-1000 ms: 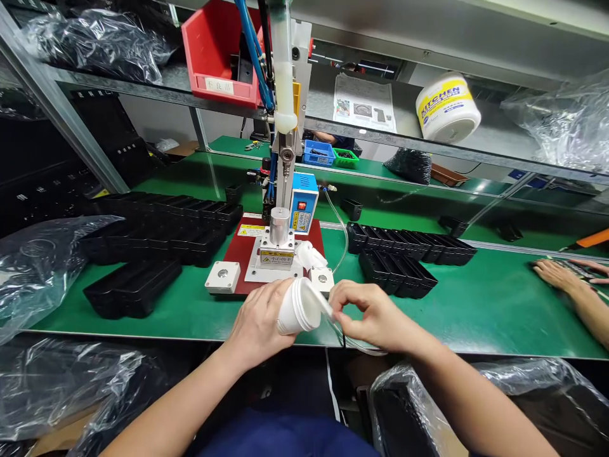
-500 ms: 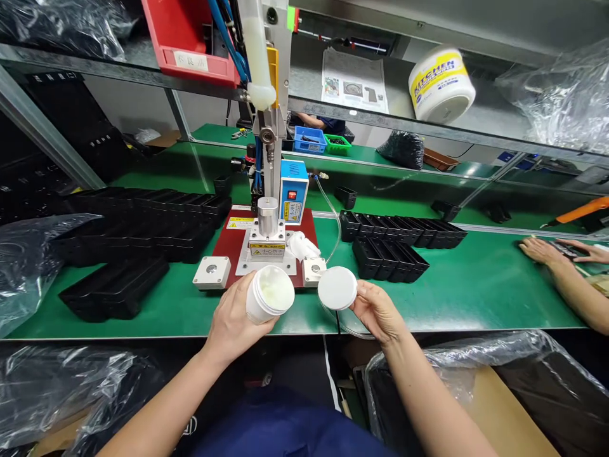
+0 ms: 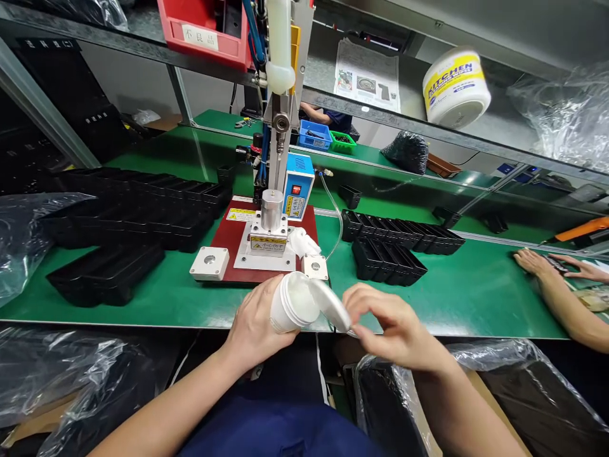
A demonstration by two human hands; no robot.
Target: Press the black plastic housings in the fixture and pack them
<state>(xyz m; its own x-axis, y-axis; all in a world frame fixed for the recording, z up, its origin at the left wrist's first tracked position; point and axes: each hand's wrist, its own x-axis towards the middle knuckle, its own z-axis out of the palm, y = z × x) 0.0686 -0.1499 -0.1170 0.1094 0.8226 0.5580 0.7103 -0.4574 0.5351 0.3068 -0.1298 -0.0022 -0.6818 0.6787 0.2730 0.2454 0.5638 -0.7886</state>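
My left hand (image 3: 254, 324) is wrapped round a small white jar (image 3: 292, 303), held tilted with its mouth towards the right, over the near edge of the green bench (image 3: 181, 298). My right hand (image 3: 394, 327) pinches the jar's white round lid (image 3: 333, 304), which leans against the jar's mouth. Just beyond the jar stands a small press fixture (image 3: 271, 222) on a red base plate (image 3: 228, 238), with two white square button boxes, the left one (image 3: 208, 263) and the right one (image 3: 314, 266), at its front corners.
Black plastic trays lie stacked on the left (image 3: 128, 216) and in rows on the right (image 3: 394, 244). Another person's hands (image 3: 542, 263) rest on the bench at far right. Clear plastic bags (image 3: 57, 374) sit below the bench. A red bin (image 3: 204, 28) and a white tub (image 3: 454, 86) stand on the shelf.
Half a second ago the lid was held apart to the right of the open jar. My right hand has brought it back against the jar's mouth.
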